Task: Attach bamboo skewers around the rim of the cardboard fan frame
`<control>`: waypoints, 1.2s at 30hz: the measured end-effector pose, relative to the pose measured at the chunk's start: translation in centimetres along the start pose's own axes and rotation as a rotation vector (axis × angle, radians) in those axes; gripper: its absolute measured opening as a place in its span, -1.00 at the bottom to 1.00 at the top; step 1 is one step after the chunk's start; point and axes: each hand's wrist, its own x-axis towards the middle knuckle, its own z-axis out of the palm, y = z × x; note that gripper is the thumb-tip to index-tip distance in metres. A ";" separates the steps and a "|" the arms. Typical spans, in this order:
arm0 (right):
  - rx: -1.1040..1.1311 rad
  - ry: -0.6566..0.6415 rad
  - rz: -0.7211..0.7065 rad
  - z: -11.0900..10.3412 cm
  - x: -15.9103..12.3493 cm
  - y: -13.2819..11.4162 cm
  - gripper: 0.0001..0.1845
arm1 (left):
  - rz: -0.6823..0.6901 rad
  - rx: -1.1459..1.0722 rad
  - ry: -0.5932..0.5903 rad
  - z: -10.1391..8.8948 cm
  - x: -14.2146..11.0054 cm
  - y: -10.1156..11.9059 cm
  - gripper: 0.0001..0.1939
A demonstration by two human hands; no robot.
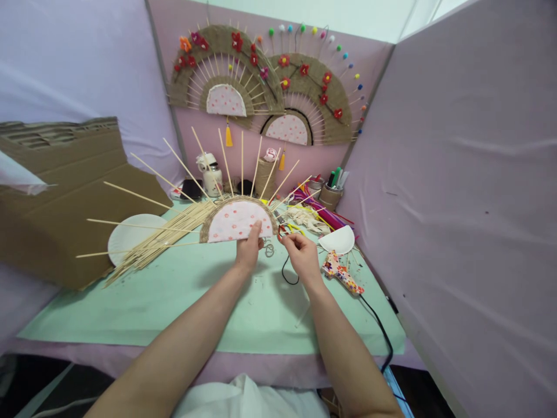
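My left hand [249, 247] grips a half-round fan base [237, 219] by its straight lower edge, thumb on the front. Pink cloth with small red prints covers the base, and twine runs along its curved rim. Thin wooden sticks [242, 162] spread outward from that rim. At the base's right corner, my right hand [301, 249] pinches a thin black cord [287, 276]. The cord's loose end hangs in a curve below the fingers. A small coil of twine [269, 250] shows just beneath the base.
A bundle of sticks [161, 241] lies left over a white paper plate [130, 232], near cardboard [78, 203]. On the right are a flower-patterned glue gun [342, 273] with its cable, a half plate [338, 240] and a pen holder [331, 195]. Two finished fans [226, 67] hang behind.
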 end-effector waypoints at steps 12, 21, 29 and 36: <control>-0.027 0.025 0.029 -0.2 -0.1 -0.1 -0.69 | 0.037 -0.044 -0.058 0.3 -0.1 0.2 -0.55; -0.008 0.028 0.029 -0.2 0.0 0.1 -0.67 | 0.027 -0.047 -0.097 0.3 -0.3 0.2 -0.50; 0.073 -0.013 0.081 -0.2 0.2 0.6 -0.63 | 0.035 -0.033 -0.149 0.3 -0.4 0.0 -0.52; 0.150 -0.033 0.159 -0.1 0.0 1.0 -0.59 | 0.043 -0.031 -0.199 0.4 -0.2 -0.3 -0.60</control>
